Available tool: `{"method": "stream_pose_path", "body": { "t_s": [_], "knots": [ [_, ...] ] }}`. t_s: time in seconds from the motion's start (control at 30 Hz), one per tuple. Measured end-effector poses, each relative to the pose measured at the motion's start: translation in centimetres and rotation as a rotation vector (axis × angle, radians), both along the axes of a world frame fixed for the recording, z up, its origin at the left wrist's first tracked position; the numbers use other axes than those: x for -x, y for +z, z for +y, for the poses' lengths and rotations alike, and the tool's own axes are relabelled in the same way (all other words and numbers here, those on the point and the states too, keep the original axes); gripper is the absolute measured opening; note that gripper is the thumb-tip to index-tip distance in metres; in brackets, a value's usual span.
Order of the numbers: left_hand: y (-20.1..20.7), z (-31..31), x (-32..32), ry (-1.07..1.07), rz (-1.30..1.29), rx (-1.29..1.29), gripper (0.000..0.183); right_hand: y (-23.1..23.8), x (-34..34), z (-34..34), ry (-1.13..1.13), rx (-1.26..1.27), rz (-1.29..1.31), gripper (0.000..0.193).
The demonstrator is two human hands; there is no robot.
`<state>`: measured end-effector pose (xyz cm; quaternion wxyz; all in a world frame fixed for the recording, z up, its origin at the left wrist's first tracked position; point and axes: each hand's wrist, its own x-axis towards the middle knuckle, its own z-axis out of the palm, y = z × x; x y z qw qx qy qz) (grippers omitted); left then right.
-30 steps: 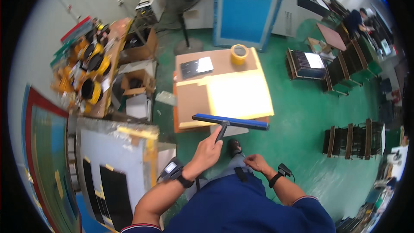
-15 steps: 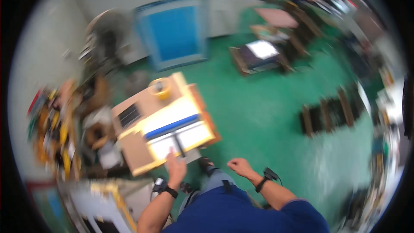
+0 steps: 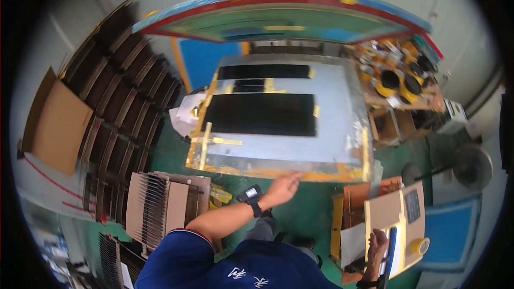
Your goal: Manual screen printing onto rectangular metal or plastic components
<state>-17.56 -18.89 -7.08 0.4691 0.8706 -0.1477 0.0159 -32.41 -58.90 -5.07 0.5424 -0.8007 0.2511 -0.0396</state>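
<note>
My left hand (image 3: 282, 189) is at the front edge of a large printing table (image 3: 332, 152), its fingers curled and nothing visible in them. Whether it touches the edge I cannot tell. Dark rectangular panels, one being the wide black panel (image 3: 262, 114), lie on the pale tabletop among strips of yellow tape. At the lower right, my right hand (image 3: 377, 246) is slightly blurred, its fingers apart and no object seen in it. It hovers by a small stand (image 3: 383, 208) with a blue bar (image 3: 393, 241), a white sheet and a yellow tape roll (image 3: 420, 245).
A large framed screen (image 3: 284, 18) is raised over the table's far side. Dark slatted racks (image 3: 120, 91) line the left. A cluttered shelf (image 3: 399, 99) with tape rolls stands at the right, near a round fan-like object (image 3: 471, 166). A ribbed rack (image 3: 147, 208) is at lower left.
The view has swung round to the printing table, with the small stand now at my right. My left hand has gone from open to curled; my right hand has opened from a loose fist.
</note>
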Motion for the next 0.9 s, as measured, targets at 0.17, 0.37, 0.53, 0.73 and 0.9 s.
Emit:
{"method": "stream_pose_path", "body": {
  "t_s": [0.17,0.37,0.53,0.73,0.9],
  "knots": [
    [-2.7,16.2,-8.1,0.506,-0.209,-0.156,0.040,0.1,-11.4,11.9,0.322,0.105,-0.053,0.019],
    [-4.2,26.5,-15.6,0.714,-0.240,-0.346,0.040,-0.3,-22.2,23.2,0.637,0.298,-0.214,0.026],
    [-4.8,27.6,-19.9,0.701,-0.208,-0.456,0.043,-0.9,-30.4,28.5,0.814,0.305,-0.269,0.030],
    [-4.4,28.0,-24.3,0.717,-0.182,-0.613,0.045,-1.9,-40.6,33.9,0.912,0.227,-0.312,0.031],
    [-2.8,27.4,-26.8,0.722,-0.236,-0.628,0.042,-2.6,-48.0,38.0,0.919,0.322,-0.384,0.034]
  ]
}}
